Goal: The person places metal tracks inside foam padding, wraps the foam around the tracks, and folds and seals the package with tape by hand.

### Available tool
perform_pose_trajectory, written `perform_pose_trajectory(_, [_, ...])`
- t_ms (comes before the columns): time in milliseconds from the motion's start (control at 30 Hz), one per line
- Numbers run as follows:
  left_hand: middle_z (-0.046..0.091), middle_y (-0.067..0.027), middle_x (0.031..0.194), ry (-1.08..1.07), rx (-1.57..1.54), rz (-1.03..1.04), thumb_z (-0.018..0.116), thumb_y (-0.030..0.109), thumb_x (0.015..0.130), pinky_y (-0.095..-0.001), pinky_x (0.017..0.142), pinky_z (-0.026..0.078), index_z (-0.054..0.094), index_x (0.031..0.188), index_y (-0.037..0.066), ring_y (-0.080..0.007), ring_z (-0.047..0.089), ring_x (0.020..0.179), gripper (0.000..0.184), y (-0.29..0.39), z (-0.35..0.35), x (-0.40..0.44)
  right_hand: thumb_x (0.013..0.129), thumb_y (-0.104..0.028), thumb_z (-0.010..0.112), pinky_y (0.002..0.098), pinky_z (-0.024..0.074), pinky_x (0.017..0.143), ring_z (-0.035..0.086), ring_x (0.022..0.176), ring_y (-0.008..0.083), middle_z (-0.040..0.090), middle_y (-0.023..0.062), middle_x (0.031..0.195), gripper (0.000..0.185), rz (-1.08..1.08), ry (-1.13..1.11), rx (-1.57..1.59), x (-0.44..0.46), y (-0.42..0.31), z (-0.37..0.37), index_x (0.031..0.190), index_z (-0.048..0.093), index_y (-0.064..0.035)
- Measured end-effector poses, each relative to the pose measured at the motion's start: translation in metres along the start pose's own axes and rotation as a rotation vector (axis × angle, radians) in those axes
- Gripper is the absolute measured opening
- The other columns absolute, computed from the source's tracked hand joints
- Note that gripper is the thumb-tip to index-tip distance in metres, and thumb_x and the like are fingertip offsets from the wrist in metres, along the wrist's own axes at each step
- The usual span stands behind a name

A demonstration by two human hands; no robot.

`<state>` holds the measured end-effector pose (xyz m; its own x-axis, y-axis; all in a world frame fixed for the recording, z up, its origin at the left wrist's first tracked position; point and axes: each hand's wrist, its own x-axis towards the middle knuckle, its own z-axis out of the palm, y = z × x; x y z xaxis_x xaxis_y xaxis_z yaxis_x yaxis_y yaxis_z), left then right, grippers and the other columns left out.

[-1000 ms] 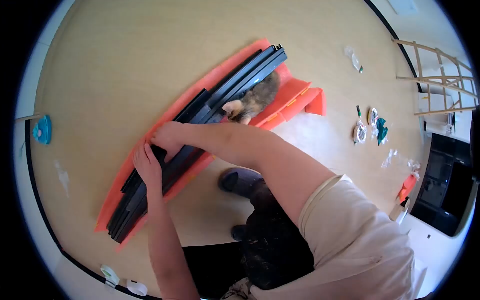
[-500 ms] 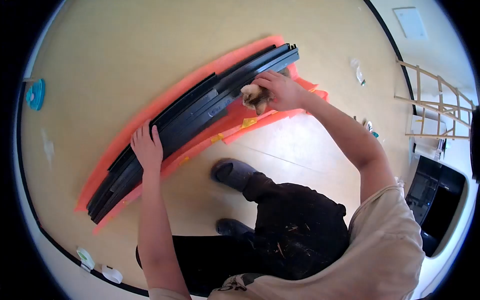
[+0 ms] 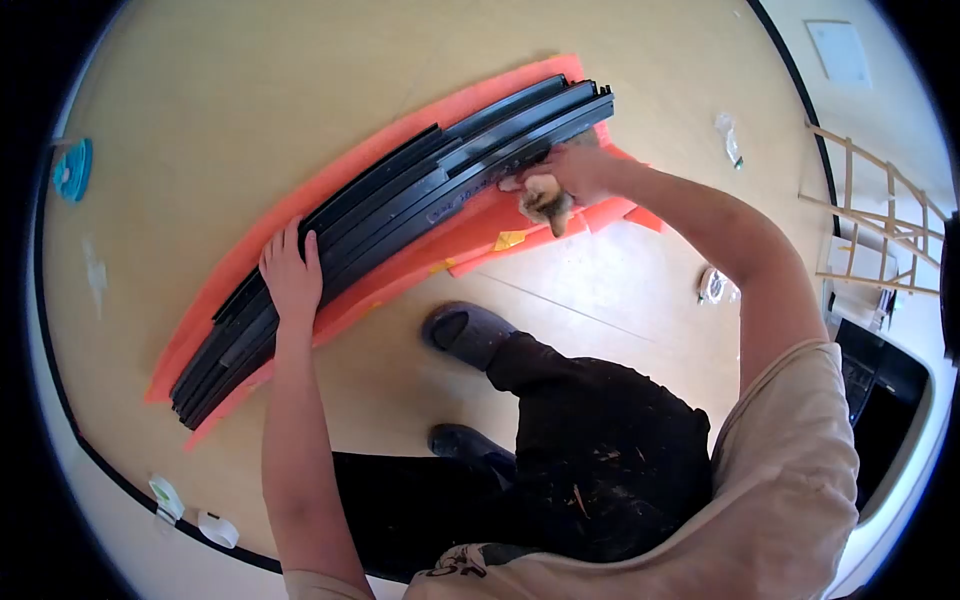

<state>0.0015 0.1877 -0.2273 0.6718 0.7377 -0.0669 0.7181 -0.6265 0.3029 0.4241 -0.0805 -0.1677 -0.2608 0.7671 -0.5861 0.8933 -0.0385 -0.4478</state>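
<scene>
A bundle of long black profile strips lies on a sheet of orange-pink foam on the floor. Across the lower left part of the bundle, my left hand grips the strips, thumb and fingers over their far edge. My right hand is closed around a small brown and white cat at the near side of the bundle's right end. The cat's head shows below the hand; most of its body is hidden. Handwritten marks run along one strip. Yellow tape sticks to the near foam flap.
My clogs are on the floor close to the foam. At the right are a wooden rack, a clear plastic wrapper and a tape roll. A teal round object lies at the far left, with white items at lower left.
My right hand and the cat have shifted slightly right, and the cat's head has turned further down. My left hand stays on the strips. The view has shifted a little.
</scene>
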Motion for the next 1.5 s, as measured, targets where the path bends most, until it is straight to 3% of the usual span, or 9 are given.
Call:
perform_pose_trajectory(300, [0.063,-0.0153,0.131,0.028,0.013,0.012,0.051,0.036,0.106,-0.0495,0.113,0.037,0.060,0.137,0.009,-0.0349,0.055,0.127,0.042,-0.003,0.004,0.004,0.083,-0.025,0.069,0.0472,0.0398,0.107,0.062,0.110,0.0302,0.065,0.0061,0.123,0.044,-0.301,-0.148,-0.455,0.010,0.012,0.014,0.125,0.061,-0.0157])
perform_pose_trajectory(600, [0.062,-0.0176,0.133,0.027,0.009,-0.023,0.050,0.037,0.106,-0.0521,0.111,0.038,0.059,0.137,0.008,-0.0387,0.055,0.126,0.043,0.004,0.003,0.006,0.080,-0.017,0.073,0.0485,0.0503,0.093,0.062,0.111,0.0377,0.064,0.0129,0.121,0.047,-0.087,-0.208,-0.152,0.007,-0.024,-0.019,0.126,0.061,-0.0123])
perform_pose_trajectory(700, [0.064,-0.0142,0.128,0.069,0.054,-0.039,0.052,0.036,0.105,-0.0512,0.113,0.037,0.061,0.135,0.010,-0.0349,0.056,0.124,0.041,0.008,0.002,0.002,0.079,-0.007,0.073,0.0478,0.0513,0.096,0.063,0.113,0.0387,0.065,0.0132,0.121,0.053,-0.076,-0.053,0.027,-0.007,-0.043,-0.044,0.130,0.061,-0.0113])
perform_pose_trajectory(933, [0.063,-0.0128,0.130,0.059,0.071,-0.045,0.052,0.035,0.105,-0.0515,0.111,0.038,0.061,0.134,0.009,-0.0351,0.055,0.125,0.040,0.012,0.005,-0.007,0.078,-0.004,0.084,0.0316,0.0528,0.096,0.067,0.103,0.0161,0.072,0.0083,0.121,0.052,0.017,0.073,0.657,-0.028,-0.083,-0.155,0.125,0.063,-0.0033])
perform_pose_trajectory(1067, [0.060,-0.0149,0.136,0.014,0.064,-0.064,0.048,0.035,0.107,-0.0532,0.112,0.037,0.059,0.136,0.008,-0.0359,0.053,0.130,0.041,0.014,0.006,-0.011,0.083,-0.015,0.081,0.0350,0.0546,0.093,0.069,0.100,0.0200,0.071,0.0090,0.115,0.048,0.207,0.069,0.069,-0.006,-0.068,-0.228,0.124,0.061,-0.0026])
perform_pose_trajectory(1233, [0.060,-0.0162,0.137,0.028,0.063,-0.028,0.047,0.035,0.108,-0.0538,0.112,0.037,0.058,0.136,0.007,-0.0365,0.053,0.130,0.042,0.013,0.006,-0.014,0.084,-0.016,0.074,0.0433,0.0537,0.092,0.070,0.102,0.0335,0.074,0.0170,0.120,0.050,-0.009,0.125,-0.233,0.068,-0.104,-0.303,0.133,0.069,-0.0185])
perform_pose_trajectory(1367, [0.060,-0.0171,0.137,0.014,0.065,-0.041,0.047,0.036,0.108,-0.0545,0.112,0.038,0.058,0.137,0.007,-0.0367,0.054,0.130,0.043,0.012,0.006,-0.014,0.082,-0.017,0.077,0.0427,0.0539,0.088,0.071,0.097,0.0342,0.075,0.0197,0.109,0.046,0.135,0.131,-0.133,0.151,-0.072,-0.293,0.127,0.071,-0.0168])
perform_pose_trajectory(1433, [0.061,-0.0156,0.136,0.028,0.085,-0.033,0.048,0.035,0.107,-0.0531,0.112,0.038,0.059,0.136,0.008,-0.0351,0.055,0.128,0.041,0.012,0.007,-0.015,0.081,-0.012,0.075,0.0428,0.0538,0.086,0.070,0.098,0.0369,0.074,0.0204,0.106,0.041,0.067,0.367,-0.202,0.176,-0.071,-0.276,0.122,0.072,-0.0107])
perform_pose_trajectory(1500, [0.063,-0.0142,0.134,0.042,0.100,-0.031,0.050,0.035,0.106,-0.0517,0.112,0.038,0.060,0.135,0.009,-0.0336,0.057,0.127,0.040,0.010,0.007,-0.015,0.080,-0.009,0.074,0.0434,0.0543,0.089,0.069,0.105,0.0391,0.071,0.0207,0.118,0.048,0.195,0.415,-0.091,0.188,-0.071,-0.260,0.128,0.066,-0.0086])
